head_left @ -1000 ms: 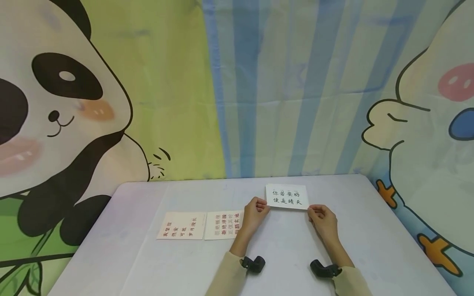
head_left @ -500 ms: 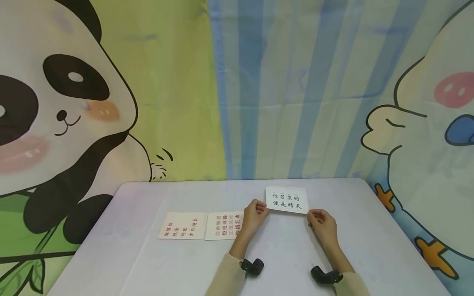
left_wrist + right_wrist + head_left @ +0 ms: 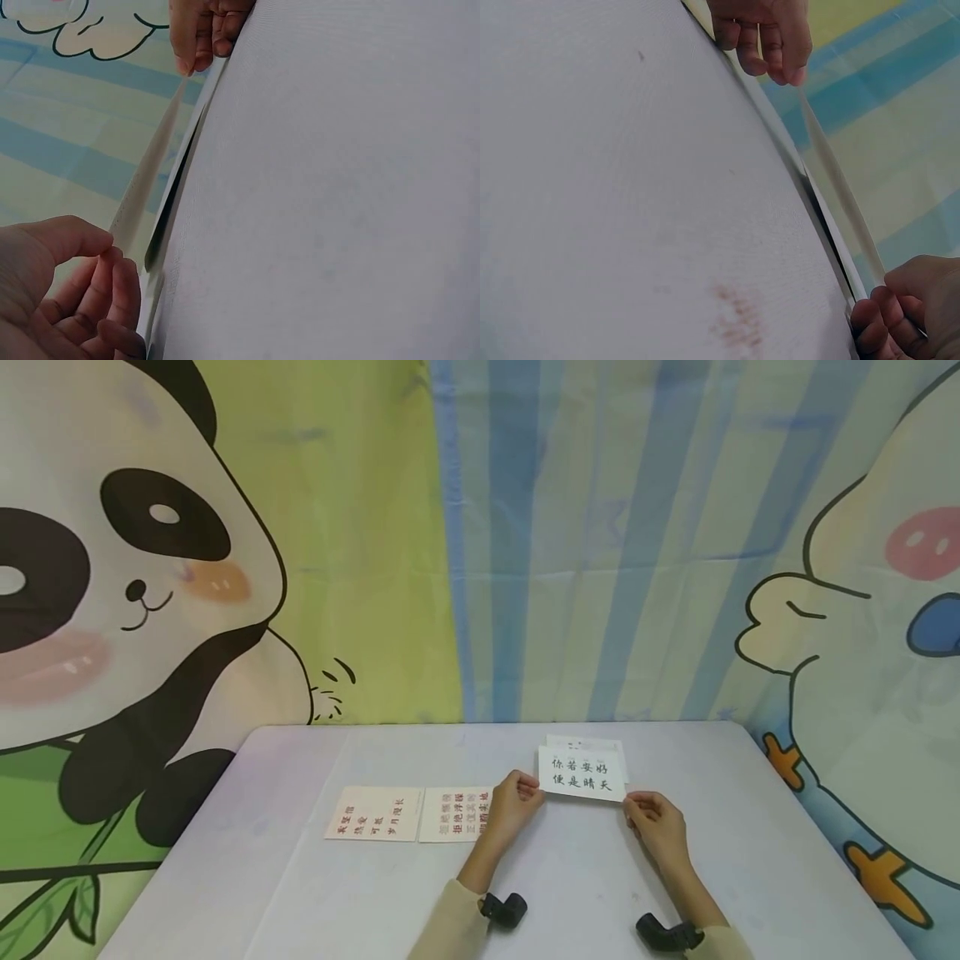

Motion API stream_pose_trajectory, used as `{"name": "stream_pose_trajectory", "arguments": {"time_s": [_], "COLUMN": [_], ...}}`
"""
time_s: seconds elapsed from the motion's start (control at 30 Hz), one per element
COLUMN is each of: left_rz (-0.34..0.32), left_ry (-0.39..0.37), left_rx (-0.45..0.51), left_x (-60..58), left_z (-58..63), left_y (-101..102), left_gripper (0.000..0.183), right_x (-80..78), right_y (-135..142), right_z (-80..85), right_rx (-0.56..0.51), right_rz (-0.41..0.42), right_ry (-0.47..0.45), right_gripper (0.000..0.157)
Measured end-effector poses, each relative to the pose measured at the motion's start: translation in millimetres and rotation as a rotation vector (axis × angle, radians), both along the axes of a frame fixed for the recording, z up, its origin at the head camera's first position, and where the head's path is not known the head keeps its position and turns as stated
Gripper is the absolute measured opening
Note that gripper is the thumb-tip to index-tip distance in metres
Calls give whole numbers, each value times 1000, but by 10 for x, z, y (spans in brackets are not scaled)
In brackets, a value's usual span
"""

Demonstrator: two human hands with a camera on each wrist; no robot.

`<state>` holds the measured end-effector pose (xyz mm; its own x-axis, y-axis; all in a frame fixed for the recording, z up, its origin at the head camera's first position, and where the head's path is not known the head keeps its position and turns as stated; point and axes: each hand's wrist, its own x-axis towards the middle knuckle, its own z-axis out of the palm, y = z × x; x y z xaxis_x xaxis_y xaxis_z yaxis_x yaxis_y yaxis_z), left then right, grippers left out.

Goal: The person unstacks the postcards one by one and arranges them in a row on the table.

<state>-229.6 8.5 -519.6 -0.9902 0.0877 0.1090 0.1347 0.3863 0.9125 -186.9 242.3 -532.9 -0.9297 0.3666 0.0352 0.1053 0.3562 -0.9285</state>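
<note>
A white card (image 3: 581, 774) with two lines of dark green Chinese characters is held up between both hands, tilted to face the head camera. My left hand (image 3: 513, 810) pinches its lower left corner between thumb and fingertips. At the lower right corner, my right hand (image 3: 662, 831) grips it the same way. Both wrist views show the card (image 3: 150, 169) nearly edge-on, raised off the tabletop. Behind it lies a second white card (image 3: 611, 745), mostly hidden, with only its top and right margins showing.
On the white table (image 3: 585, 877), left of my left hand, a cream card (image 3: 363, 814) with red characters lies beside another red-lettered card (image 3: 442, 814), whose right end my left hand overlaps. A printed cloth backdrop (image 3: 375, 543) stands behind the table's far edge.
The held card has come down in the head view, closer to me, and the second card behind it has come into sight. Both hands moved slightly with it, keeping their pinch.
</note>
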Motion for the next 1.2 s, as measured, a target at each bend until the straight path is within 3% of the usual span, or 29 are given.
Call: {"name": "stream_pose_trajectory", "arguments": {"time_s": [0.37,0.73,1.2], "left_rz": [11,36,-25], "left_ry": [21,-33,-36], "left_rx": [-76,-149,-117], "left_x": [202,375,542], "left_z": [40,54,53], "left_y": [-105,-174,-326], "left_gripper": [15,15,11], "right_x": [123,250,357], "right_y": [-56,-75,-118], "right_z": [28,45,59], "right_rx": [30,87,92], "right_rz": [42,94,127], "right_ry": [-19,-32,-68], "right_gripper": [24,24,23]}}
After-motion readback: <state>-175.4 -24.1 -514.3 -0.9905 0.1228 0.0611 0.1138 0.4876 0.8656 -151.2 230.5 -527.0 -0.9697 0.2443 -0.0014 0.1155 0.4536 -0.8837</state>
